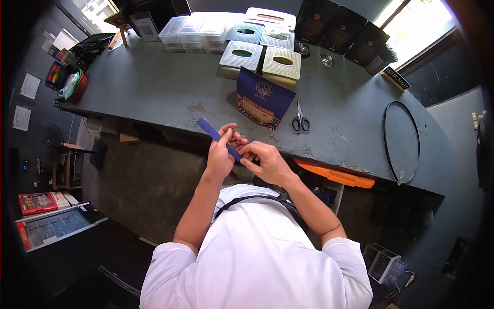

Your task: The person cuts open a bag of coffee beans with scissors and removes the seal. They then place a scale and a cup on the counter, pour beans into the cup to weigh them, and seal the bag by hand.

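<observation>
A narrow dark blue strip [208, 129] slants between my hands, just in front of the counter's near edge. My left hand [222, 154] is closed on its middle, with some fingers curled loosely. At the strip's lower end, the fingertips of my right hand [265, 160] pinch it. Beyond the hands, a dark blue printed pouch [265, 99] stands upright on the counter. Scissors [300, 118] with black handles lie to the right of the pouch, blades pointing away from me.
The grey counter [154, 87] has a chipped near edge. Several tissue boxes [240, 55] and clear plastic containers [213, 28] stand at the back. A black hoop [385, 135] lies at the right. Below the edge juts an orange object [334, 174].
</observation>
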Demonstrator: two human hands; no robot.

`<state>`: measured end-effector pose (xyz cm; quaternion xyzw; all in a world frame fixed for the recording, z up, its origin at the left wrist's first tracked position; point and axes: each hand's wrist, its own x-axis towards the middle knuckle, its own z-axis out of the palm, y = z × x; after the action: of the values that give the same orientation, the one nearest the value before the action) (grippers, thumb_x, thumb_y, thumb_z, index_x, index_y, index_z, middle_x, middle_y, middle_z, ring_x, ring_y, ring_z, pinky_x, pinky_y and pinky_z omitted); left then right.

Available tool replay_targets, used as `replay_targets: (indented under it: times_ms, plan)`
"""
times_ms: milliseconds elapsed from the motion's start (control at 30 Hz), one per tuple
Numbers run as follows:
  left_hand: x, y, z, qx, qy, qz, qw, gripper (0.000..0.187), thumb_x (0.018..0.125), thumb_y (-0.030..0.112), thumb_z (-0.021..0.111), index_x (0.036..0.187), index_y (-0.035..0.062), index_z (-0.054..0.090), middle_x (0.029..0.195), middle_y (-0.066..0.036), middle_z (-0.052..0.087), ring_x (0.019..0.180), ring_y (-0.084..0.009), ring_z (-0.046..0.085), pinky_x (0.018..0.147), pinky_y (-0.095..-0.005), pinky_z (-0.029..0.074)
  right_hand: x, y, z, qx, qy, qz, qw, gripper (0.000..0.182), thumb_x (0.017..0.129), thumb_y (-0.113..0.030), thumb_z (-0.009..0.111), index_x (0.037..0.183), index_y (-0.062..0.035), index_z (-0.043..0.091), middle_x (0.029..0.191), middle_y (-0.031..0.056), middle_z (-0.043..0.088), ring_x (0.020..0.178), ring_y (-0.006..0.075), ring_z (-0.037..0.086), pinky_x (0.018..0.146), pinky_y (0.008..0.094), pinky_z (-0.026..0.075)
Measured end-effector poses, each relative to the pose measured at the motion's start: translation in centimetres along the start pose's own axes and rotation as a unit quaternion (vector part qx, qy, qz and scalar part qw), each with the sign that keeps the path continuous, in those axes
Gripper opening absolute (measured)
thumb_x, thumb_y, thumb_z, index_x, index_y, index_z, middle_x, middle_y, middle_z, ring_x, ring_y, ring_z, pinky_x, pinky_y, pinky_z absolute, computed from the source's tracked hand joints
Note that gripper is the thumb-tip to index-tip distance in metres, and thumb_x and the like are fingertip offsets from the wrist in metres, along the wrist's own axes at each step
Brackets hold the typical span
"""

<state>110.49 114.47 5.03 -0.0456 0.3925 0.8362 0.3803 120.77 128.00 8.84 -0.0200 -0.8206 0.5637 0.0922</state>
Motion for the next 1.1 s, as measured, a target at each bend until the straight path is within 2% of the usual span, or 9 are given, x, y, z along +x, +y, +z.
replay_targets:
  times_ms: [33,133,167,233,333,400,600,867,1100]
  plan:
    - [0.8,0.4,0.8,-0.005,0.016,0.036,0.999,0.017,0.104,0.019,0.047,0.115,0.0073,0.053,0.078,-0.001,0.052,0.066,-0.011,0.054,0.07,-0.028,0.05,0.6,-0.7,-0.6,-0.025,0.021,-0.03,0.999,0.015,0.082,-0.006,0.071,0.096,-0.0021,0.067,0.086,0.0096,0.065,0.077,0.0225,0.064,0.072,0.0343,0.051]
    - [3.6,2.2,0.8,0.013,-0.05,0.045,0.998,0.015,0.104,0.019,0.049,0.112,0.0078,0.055,0.071,0.003,0.048,0.059,-0.0063,0.046,0.06,-0.0255,0.044,3.3,-3.5,-4.7,-0.145,0.151,-0.107,0.972,0.014,0.084,-0.012,0.071,0.095,-0.0045,0.068,0.091,0.0112,0.068,0.093,0.0284,0.063,0.082,0.0395,0.049]
    - [4.0,2.5,2.2,0.04,-0.017,0.041,0.998,0.016,0.1,0.022,0.057,0.108,0.0079,0.056,0.065,0.007,0.042,0.056,-0.0015,0.04,0.055,-0.0226,0.035,4.6,-3.6,-6.1,-0.152,0.228,-0.105,0.956,0.012,0.085,-0.011,0.069,0.095,-0.0049,0.068,0.092,0.0114,0.068,0.091,0.0286,0.063,0.081,0.0388,0.049]
    - [5.0,3.4,5.9,0.085,0.011,0.047,0.995,0.02,0.097,0.025,0.062,0.106,0.0083,0.056,0.067,0.007,0.044,0.055,-0.0016,0.04,0.054,-0.022,0.035,7.5,-3.3,-9.0,-0.224,0.308,-0.092,0.92,0.017,0.087,-0.02,0.068,0.095,-0.0052,0.069,0.093,0.0128,0.069,0.089,0.0279,0.065,0.078,0.0374,0.05]
    - [6.9,3.0,8.0,0.136,0.02,0.059,0.989,0.028,0.091,0.029,0.072,0.101,0.0078,0.058,0.072,0.006,0.05,0.058,-0.0023,0.044,0.052,-0.0213,0.036,9.8,-2.2,-10.6,-0.177,0.111,0.081,0.975,0.023,0.087,-0.027,0.069,0.096,-0.0055,0.07,0.089,0.0141,0.07,0.085,0.0302,0.068,0.076,0.0385,0.052]
    - [7.8,2.9,8.6,0.163,0.022,0.061,0.985,0.03,0.089,0.03,0.073,0.098,0.0054,0.059,0.077,0.004,0.056,0.065,-0.0033,0.049,0.053,-0.0214,0.039,9.6,-1.8,-8.8,-0.33,0.135,-0.035,0.934,0.027,0.084,-0.029,0.071,0.091,-0.0033,0.069,0.09,0.016,0.07,0.081,0.0356,0.067,0.073,0.0422,0.054]
    - [7.9,4.2,7.1,0.192,0.015,0.077,0.978,0.03,0.085,0.028,0.079,0.087,0.009,0.056,0.065,0.005,0.052,0.052,-0.0025,0.044,0.045,-0.0203,0.032,9.5,-3.1,-4.6,-0.174,0.153,0.084,0.969,0.017,0.085,-0.018,0.067,0.088,-0.0011,0.07,0.077,0.018,0.069,0.069,0.0338,0.067,0.065,0.0391,0.053]
    - [8.4,5.5,6.1,0.217,-0.047,0.01,0.975,0.028,0.089,0.031,0.075,0.093,0.0102,0.056,0.072,0.005,0.052,0.056,-0.0026,0.044,0.052,-0.0201,0.037,9.1,-2.3,-5.9,0.027,0.132,0.182,0.974,0.029,0.092,-0.024,0.067,0.101,0.0033,0.072,0.084,0.011,0.074,0.075,0.013,0.069,0.07,0.0278,0.054]
    - [8.6,5.0,5.9,0.207,-0.073,0.01,0.975,0.026,0.09,0.03,0.074,0.094,0.009,0.059,0.077,0.003,0.055,0.064,-0.0035,0.048,0.055,-0.0203,0.039,9.4,-1.7,-7.1,0.052,0.086,0.23,0.968,0.034,0.089,-0.031,0.072,0.104,0.0001,0.072,0.086,0.0078,0.073,0.078,0.0123,0.067,0.068,0.0277,0.054]
